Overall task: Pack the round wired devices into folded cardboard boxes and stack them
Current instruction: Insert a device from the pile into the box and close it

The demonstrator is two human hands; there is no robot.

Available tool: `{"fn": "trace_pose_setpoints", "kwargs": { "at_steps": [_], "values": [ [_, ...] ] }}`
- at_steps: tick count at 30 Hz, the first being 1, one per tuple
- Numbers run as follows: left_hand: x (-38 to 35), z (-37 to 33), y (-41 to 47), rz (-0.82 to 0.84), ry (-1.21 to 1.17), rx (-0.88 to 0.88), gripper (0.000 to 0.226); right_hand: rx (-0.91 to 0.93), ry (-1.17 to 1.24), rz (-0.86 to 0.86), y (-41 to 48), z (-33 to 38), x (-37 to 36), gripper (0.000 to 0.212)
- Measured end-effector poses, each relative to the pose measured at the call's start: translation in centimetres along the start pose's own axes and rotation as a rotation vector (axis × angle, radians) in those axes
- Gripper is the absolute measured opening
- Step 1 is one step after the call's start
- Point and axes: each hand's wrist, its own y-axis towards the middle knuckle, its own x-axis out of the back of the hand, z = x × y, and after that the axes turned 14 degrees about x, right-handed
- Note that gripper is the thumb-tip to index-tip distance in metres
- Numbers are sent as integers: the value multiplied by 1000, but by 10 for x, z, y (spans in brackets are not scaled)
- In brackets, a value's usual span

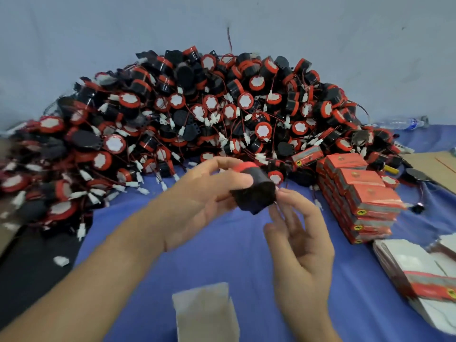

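Fingers (222, 164) of the left hand (197, 201) are curling round a round black device with a red rim (256, 193), with the thumb pressing on its side, and are holding it tilted in the air above the blue-clothed tabletop (222, 255). The right hand (301, 245) is reaching up with its fingers (291, 203) loosely straightened. Their tips are just touching the device's lower edge and are gripping nothing that shows.

A folded grey-brown cardboard box (204, 314) is standing open near the lower edge of the view. A heap of matching red-and-black wired devices (197, 114) is filling the far side. A stack of closed red cardboard boxes (362, 193) is sitting at the right, with flat white-and-red carton blanks (414, 272) lying nearer.
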Motion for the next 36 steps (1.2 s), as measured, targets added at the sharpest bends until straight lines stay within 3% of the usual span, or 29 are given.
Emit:
{"fn": "trace_pose_setpoints", "kwargs": {
  "at_steps": [4, 8, 11, 17, 22, 26, 30, 36],
  "values": [
    [3, 17, -69, -23, 244, -109, 45, -288, 248, -123, -18, 38, -17, 27],
    [-12, 44, -109, -89, 389, -217, 41, -452, 294, -172, -31, 61, -30, 36],
    [-24, 68, -122, -206, 456, -258, 38, -573, 258, -115, -38, 69, -28, 46],
    [-20, 88, -138, -368, 683, -209, 53, -706, 159, 144, -39, 74, -7, 39],
    [-10, 97, -137, -376, 679, -222, 53, -625, -64, 294, -40, 71, -5, 12],
    [-1, 107, -133, -378, 780, -244, 58, -510, -392, 336, -49, 60, -5, 15],
    [8, 119, -129, -396, 871, -259, 51, -462, -483, 351, -52, 50, -3, 19],
    [21, 130, -125, -396, 1144, -316, 39, -364, -765, 726, -52, 41, 8, 17]
  ]
}}
